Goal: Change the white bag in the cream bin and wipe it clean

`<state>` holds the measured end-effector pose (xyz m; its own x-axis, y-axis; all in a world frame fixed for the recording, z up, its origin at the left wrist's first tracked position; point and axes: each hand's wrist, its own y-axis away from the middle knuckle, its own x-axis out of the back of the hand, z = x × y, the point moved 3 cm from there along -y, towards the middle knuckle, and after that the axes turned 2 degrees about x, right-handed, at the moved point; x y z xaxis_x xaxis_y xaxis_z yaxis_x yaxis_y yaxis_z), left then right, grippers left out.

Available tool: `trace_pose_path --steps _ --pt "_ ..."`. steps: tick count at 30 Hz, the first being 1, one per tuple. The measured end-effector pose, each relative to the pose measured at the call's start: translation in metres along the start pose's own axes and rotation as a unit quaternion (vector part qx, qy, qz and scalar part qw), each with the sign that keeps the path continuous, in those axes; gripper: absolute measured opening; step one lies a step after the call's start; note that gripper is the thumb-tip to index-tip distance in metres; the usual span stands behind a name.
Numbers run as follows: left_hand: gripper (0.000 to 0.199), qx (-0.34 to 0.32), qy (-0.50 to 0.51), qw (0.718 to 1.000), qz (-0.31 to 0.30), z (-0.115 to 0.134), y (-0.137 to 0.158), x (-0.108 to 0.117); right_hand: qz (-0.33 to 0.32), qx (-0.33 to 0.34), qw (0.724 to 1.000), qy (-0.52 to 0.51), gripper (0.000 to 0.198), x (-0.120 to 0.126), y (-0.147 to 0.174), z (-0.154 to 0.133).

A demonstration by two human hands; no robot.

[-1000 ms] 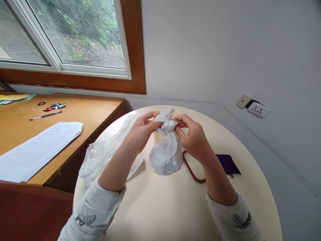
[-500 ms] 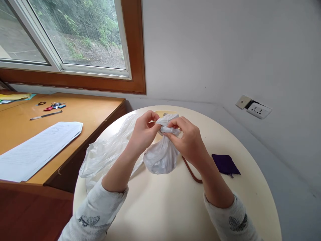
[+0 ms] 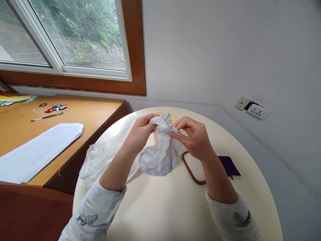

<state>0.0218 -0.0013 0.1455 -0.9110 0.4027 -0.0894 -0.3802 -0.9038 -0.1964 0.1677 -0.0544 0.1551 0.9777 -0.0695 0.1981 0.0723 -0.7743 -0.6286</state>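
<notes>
A small white plastic bag (image 3: pixel 160 157), bulging at the bottom, rests on the round cream table (image 3: pixel 175 207). Its neck is twisted into a knot at the top. My left hand (image 3: pixel 141 132) pinches the knot from the left side. My right hand (image 3: pixel 194 139) grips the knot from the right with thumb and fingers. What fills the bag is hidden.
A loose clear plastic bag (image 3: pixel 105 154) lies left of my arms. A brown loop (image 3: pixel 192 169) and a dark purple cloth (image 3: pixel 229 165) lie to the right. The wooden desk (image 3: pixel 75 113) at left carries papers (image 3: pixel 40 147), a pen (image 3: pixel 47 116) and keys (image 3: pixel 54 107). A wall socket (image 3: pixel 258 111) is at right.
My hands have kept working the knot, spreading apart, closing together, then pulling apart again. The bag's bulge has shifted a little to the left and tilted.
</notes>
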Motion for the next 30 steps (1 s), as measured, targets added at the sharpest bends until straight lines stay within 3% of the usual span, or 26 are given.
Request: trace_pose_path --steps 4,10,14,16,23,30 --pt "0.011 0.012 0.069 0.997 -0.011 0.003 0.000 0.004 0.010 -0.028 0.998 -0.059 0.016 0.007 -0.003 0.014" --pt "0.005 0.036 0.124 0.992 0.016 0.001 -0.001 0.007 -0.005 -0.059 0.998 0.015 0.008 0.005 -0.002 0.021" --pt "0.006 0.039 0.114 0.992 0.049 0.002 0.001 0.004 -0.055 -0.020 0.997 0.059 0.038 0.000 0.000 0.007" --pt "0.008 0.040 0.096 0.993 0.054 0.003 0.002 0.002 -0.070 0.002 0.993 0.100 0.041 -0.003 0.001 0.001" --pt "0.021 0.014 0.028 0.999 0.041 0.001 0.001 0.003 -0.064 0.015 0.991 0.118 0.014 0.000 0.000 0.000" --pt "0.022 0.022 0.024 0.999 0.023 0.000 -0.001 0.003 -0.130 0.007 0.988 0.079 0.018 0.009 0.000 0.003"
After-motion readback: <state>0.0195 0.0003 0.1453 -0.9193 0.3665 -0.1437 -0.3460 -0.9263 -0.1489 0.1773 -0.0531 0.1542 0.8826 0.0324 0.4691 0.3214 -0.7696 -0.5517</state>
